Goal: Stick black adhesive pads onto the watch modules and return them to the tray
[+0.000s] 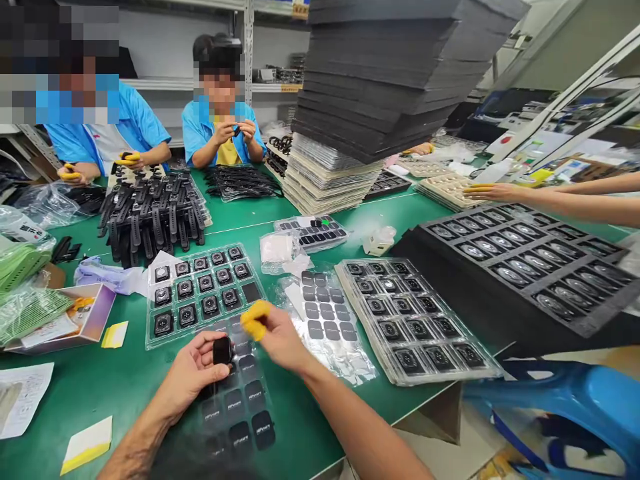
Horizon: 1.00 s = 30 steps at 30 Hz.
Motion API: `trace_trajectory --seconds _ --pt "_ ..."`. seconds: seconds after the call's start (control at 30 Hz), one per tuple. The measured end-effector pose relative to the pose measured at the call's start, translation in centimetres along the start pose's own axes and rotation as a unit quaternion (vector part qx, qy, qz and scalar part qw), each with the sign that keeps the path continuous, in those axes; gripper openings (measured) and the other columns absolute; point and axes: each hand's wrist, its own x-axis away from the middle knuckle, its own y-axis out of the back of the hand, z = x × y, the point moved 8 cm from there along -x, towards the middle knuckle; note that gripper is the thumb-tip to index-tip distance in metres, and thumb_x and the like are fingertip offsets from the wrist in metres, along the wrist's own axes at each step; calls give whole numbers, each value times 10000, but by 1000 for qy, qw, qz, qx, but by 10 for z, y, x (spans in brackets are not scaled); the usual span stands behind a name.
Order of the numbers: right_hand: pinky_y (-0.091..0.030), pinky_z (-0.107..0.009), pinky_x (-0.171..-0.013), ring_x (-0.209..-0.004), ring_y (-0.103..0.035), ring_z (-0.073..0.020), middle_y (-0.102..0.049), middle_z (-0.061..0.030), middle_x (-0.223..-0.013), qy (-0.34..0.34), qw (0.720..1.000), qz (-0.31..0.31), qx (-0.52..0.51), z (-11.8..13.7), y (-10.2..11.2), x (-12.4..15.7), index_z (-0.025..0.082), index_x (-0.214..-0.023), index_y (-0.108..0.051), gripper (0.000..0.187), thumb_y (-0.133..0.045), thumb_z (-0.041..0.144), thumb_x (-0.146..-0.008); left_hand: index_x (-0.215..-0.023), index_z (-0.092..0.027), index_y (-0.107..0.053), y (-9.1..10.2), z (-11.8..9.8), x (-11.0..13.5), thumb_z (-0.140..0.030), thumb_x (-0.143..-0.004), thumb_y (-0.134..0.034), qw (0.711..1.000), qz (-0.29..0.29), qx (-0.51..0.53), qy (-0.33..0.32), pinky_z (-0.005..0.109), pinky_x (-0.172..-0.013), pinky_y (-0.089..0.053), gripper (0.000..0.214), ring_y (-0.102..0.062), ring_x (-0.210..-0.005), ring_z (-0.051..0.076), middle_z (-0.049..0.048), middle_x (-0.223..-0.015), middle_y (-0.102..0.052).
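My left hand (193,373) is closed around a black square smartwatch body (223,350), its dark glossy face turned up. Yellow finger cots cover the fingertips of my right hand (273,333), which is pinched just right of the watch; whatever lies between those fingertips is hidden. Beneath both hands is a clear sheet of black square stickers (263,429) with white lettering. Behind them, a clear plastic tray (150,339) holds several watch bodies, backs up, with one bare compartment at its right. Another sheet of grey square stickers (313,311) lies right of my right hand.
Stacked watch trays (395,377) stand at right, beside a black foam tray (530,293) of watches. A tall stack of black foam sheets (370,80) rises behind. Black watch straps (150,213) are piled at left. Two co-workers sit opposite; another person's arms (550,197) reach in from the right.
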Motion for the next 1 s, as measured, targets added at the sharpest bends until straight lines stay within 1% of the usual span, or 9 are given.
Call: trace_trajectory --seconds 0.07,0.13,0.23,0.4,0.53,0.63,0.73,0.83,1.0 --pt "-516 -300 -735 -813 -638 -164 -698 -26 -945 -87 993 -54 59 -14 32 -1 243 -1066 -690 213 -569 369 -944 -1180 -183 -620 6 -3 -1 -293 -587 -929 999 -29 -18 -10 402 -953 -587 678 -725 -1024 244 110 -1157 -736" --pt "-509 -297 -736 -802 -640 -169 -703 -29 -916 -136 964 -27 226 -27 54 -3 235 -1039 -712 188 -606 334 -920 -1208 -178 -609 10 -7 -2 -313 -586 -923 998 -55 -30 -27 423 -1020 -562 710 -709 -1102 259 119 -1214 -726" --pt "-485 -316 -749 -857 -631 -211 -677 -67 -921 -155 920 8 359 -40 76 -4 221 -937 -751 117 -703 235 -831 -1198 -172 -602 16 -14 -4 -326 -564 -929 993 -91 -38 -57 411 -1041 -555 729 -719 -1086 246 115 -1187 -740" --pt "-474 -347 -794 -980 -595 -245 -593 -120 -1157 -143 857 -39 493 -39 111 -9 229 -1175 -717 291 -632 313 -910 -1175 -166 -606 23 -17 -6 -331 -571 -921 987 -122 -50 -97 416 -1026 -562 701 -733 -1015 223 100 -1108 -757" --pt "-461 -387 -873 -1050 -550 -283 -641 -109 -1047 -141 865 4 482 -50 124 -15 204 -877 -758 72 -719 238 -828 -1181 -159 -614 23 -14 -9 -341 -581 -912 984 -119 -67 -114 405 -990 -578 694 -736 -971 219 92 -1057 -765" --pt "-435 -430 -978 -1118 -539 -270 -660 -93 -1119 -119 882 -14 456 -45 128 -20 203 -913 -720 96 -642 257 -895 -1189 -149 -612 20 -13 -11 -348 -597 -907 983 -108 -87 -117 402 -949 -590 691 -736 -927 215 92 -1022 -768" --pt "-493 -370 -899 -991 -612 -200 -681 -64 -1044 -94 932 -17 350 -32 104 -24 196 -1025 -647 183 -531 328 -975 -1199 -144 -612 18 -12 -11 -348 -623 -897 981 -100 -114 -118 405 -946 -586 674 -734 -908 213 94 -1010 -769" --pt "-513 -293 -750 -820 -634 -154 -686 -26 -913 -64 984 43 159 -21 39 -27 198 -1016 -639 186 -575 362 -957 -1195 -140 -612 18 -12 -9 -328 -642 -886 978 -100 -131 -126 409 -933 -586 645 -733 -884 212 86 -967 -771" --pt "-486 -308 -767 -849 -598 -168 -651 -53 -926 77 959 144 231 -8 -62 -11 203 -1033 -717 164 -613 193 -907 -1153 -148 -633 15 -11 -10 -247 -676 -839 976 -71 -135 -152 364 -920 -589 529 -740 -951 221 86 -1021 -772"
